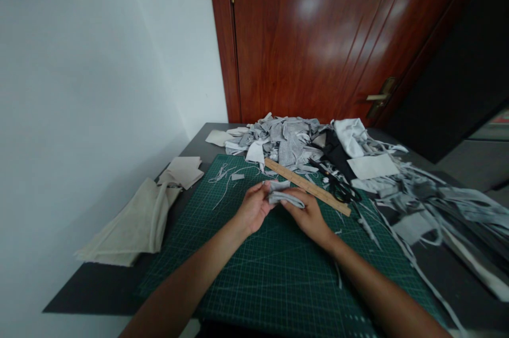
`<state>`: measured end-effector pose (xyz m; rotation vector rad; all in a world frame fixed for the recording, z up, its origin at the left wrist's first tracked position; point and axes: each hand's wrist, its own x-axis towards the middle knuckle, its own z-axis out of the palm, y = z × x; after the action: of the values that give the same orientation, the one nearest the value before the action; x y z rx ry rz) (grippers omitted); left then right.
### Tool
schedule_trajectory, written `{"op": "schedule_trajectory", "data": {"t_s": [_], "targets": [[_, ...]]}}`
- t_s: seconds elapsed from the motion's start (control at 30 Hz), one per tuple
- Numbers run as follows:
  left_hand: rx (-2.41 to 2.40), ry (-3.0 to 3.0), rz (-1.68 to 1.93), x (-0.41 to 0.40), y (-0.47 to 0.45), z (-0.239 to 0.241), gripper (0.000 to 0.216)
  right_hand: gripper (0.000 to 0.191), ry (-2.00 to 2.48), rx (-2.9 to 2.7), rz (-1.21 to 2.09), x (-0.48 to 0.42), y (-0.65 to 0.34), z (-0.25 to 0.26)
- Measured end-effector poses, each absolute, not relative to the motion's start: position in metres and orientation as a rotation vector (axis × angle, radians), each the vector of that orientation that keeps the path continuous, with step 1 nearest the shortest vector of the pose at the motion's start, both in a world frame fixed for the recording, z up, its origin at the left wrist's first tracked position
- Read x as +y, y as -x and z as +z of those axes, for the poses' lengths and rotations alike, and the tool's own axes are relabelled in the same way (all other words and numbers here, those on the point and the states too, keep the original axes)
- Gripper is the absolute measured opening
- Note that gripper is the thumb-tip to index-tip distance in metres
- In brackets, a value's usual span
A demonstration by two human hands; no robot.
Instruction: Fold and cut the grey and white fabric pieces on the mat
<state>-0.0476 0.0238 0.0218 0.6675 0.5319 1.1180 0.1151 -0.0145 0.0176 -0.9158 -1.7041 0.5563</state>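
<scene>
Dim, flat indoor light with a cool cast. Soft glare patches on the door at 12–1 o'clock. The wall at 9–10 is pale grey, and 2–3 o'clock is near black. Faint shadow beside the folded cloth at 8. Wide-angle bend makes the door frame lean and the bench edges splay. The grey scrap at centre is fairly sharp; the forearms at 6 are soft.

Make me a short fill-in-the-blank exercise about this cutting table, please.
1. The left hand and the right hand together hold a folded ___ cloth scrap.
2. Under the hands lies a ___ cutting mat with a grid.
3. Just beyond the hands, a wooden ___ lies beside black scissors.
Missing words: grey; green; ruler.
</scene>
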Motion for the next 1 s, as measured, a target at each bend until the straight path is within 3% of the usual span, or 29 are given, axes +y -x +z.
{"op": "schedule_trajectory", "data": {"t_s": [0.23,0.4,0.53,0.67,1.0], "targets": [[0.535,-0.669,1.103,0.020,0.043,0.022,0.023,0.032,0.941,-1.680,0.589,-0.015,-0.111,0.023],[0.472,-0.683,1.107,0.012,0.037,0.020,0.023,0.016,1.091,-1.458,0.629,-0.010,-0.110,0.016],[0.450,-0.662,1.076,0.009,0.035,0.019,0.026,0.029,1.166,-1.302,0.567,-0.005,-0.111,0.008],[0.492,-0.771,1.037,0.009,0.035,0.013,0.038,0.036,1.133,-1.291,0.821,-0.001,-0.113,0.002],[0.710,-0.931,0.950,0.027,0.044,-0.008,0.035,0.039,1.159,-1.448,1.175,0.005,-0.133,0.011]]}}
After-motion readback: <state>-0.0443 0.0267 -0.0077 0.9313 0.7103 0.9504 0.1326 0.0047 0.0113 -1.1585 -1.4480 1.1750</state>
